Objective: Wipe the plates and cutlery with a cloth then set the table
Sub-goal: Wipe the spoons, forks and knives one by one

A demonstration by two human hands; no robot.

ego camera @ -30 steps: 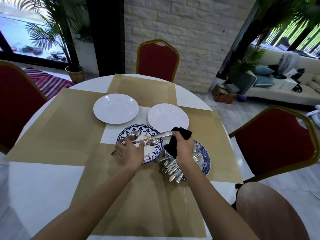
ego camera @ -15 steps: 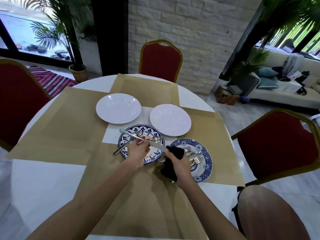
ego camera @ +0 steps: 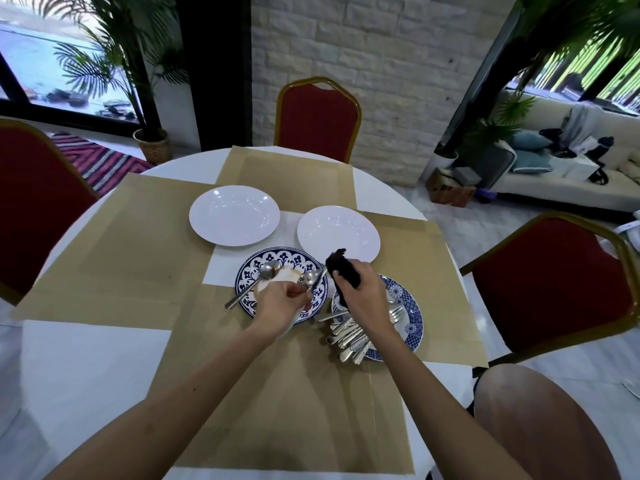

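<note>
Item: cutlery piece [ego camera: 317, 283], pinched in my left hand [ego camera: 282, 303], its tip in the black cloth [ego camera: 342, 271] that my right hand [ego camera: 365, 296] grips; hands close together over the blue spoon plate [ego camera: 294, 259]. Right of that plate: cutlery pile [ego camera: 348, 336]. Beyond it: white plates [ego camera: 234, 215]. Under it: tan placemats [ego camera: 138, 237], round white table [ego camera: 86, 358]. Around: red chairs [ego camera: 317, 123].

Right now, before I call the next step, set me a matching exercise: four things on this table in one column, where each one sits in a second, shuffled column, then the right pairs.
Things
1. black cloth
2. knife
3. two spoons
4. cutlery heap

Places
A. piled on the right blue-patterned plate
B. pinched in the left hand
C. lying on the left blue-patterned plate
D. gripped in the right hand

Pairs: 1-D, 2-B, 3-C, 4-A
</note>
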